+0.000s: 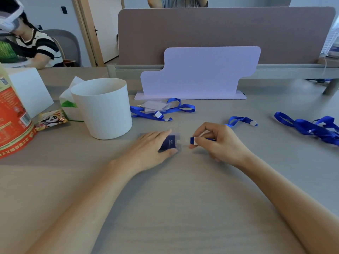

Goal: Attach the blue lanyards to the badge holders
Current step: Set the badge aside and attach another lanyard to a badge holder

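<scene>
A clear badge holder (171,142) with a dark blue card lies flat on the table at centre. My left hand (150,150) rests on it, fingers and thumb pinning it down. My right hand (216,142) pinches the clip end of a blue lanyard (192,140) right beside the holder's edge; its strap trails off behind the hand to a loop (238,121). Further back lie badge holders with blue lanyards (161,109) in a small pile. A heap of loose blue lanyards (311,126) sits at the right.
A white bucket (102,110) stands left of my hands, with a tissue pack (68,103), a snack packet (52,119) and a red carton (12,123) further left. A lilac standing board (200,74) and a brown desk divider (220,33) close the back. A person sits far left.
</scene>
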Demonstrator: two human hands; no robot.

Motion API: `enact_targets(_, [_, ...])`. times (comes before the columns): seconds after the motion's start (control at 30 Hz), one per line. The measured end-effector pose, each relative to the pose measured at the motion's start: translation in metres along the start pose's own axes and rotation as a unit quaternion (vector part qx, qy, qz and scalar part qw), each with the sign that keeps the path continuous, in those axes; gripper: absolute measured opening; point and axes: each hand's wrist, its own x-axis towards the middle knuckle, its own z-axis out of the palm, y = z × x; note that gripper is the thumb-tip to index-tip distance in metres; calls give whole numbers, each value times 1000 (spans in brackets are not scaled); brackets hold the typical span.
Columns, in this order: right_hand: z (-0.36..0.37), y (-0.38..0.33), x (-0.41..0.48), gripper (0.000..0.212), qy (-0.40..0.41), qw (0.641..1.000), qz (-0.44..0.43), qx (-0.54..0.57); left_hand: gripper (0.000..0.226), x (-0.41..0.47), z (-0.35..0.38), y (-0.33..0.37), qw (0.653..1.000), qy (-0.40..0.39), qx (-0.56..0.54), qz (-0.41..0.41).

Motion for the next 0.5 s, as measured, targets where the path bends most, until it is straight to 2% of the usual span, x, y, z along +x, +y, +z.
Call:
enact_targets(0.1, [2,0,2,21,6,1000,-10,6,85,-2,-9,-2,997,2,-70,-22])
enact_targets(0.17, [2,0,2,16,9,1000,-12,27,91,-4,-13,0,994,-8,-107,-33])
enact_targets(0.27, [3,0,2,8,10,998,-7,66,100,-4,-13,0,994,-12,-102,-47])
enact_targets(0.4, [7,3,4,22,30,999,12,37,86,-4,-15,1,989,-3,-132,-62])
enact_targets(0.5, [9,4,4,15,43,999,12,17,77,-4,-17,1,984,-14,-163,-68])
